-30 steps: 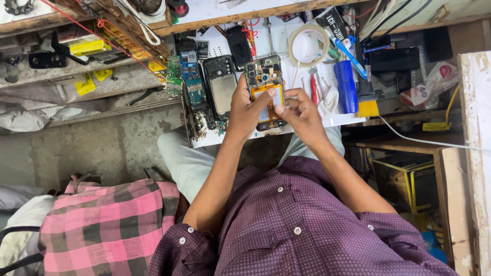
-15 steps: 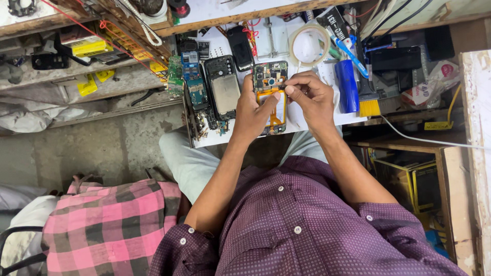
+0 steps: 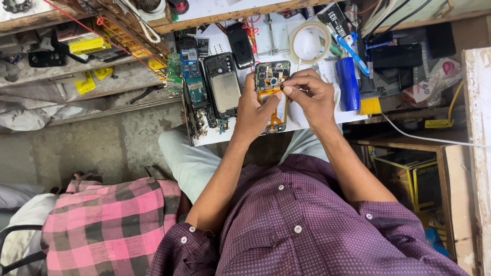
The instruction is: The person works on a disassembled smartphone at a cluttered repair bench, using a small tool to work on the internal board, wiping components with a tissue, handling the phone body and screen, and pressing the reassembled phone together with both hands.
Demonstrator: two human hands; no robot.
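Your left hand (image 3: 253,110) clasping opened phone with exposed green circuit board and orange flex strip (image 3: 272,94), lying on white work mat (image 3: 307,115), long axis pointing away from you. Your right hand (image 3: 309,94) closing in from right, fingertips (image 3: 288,90) pinching together at board's upper half; pinched item too small to tell.

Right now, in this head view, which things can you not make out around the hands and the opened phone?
- Lower half of the opened phone: covered by the left hand.
- What the right hand pinches at the phone's top: too small, hidden by the fingertips.
- Tape roll: its right side lies under a blue brush.
- Bench top: cut off by the upper edge.
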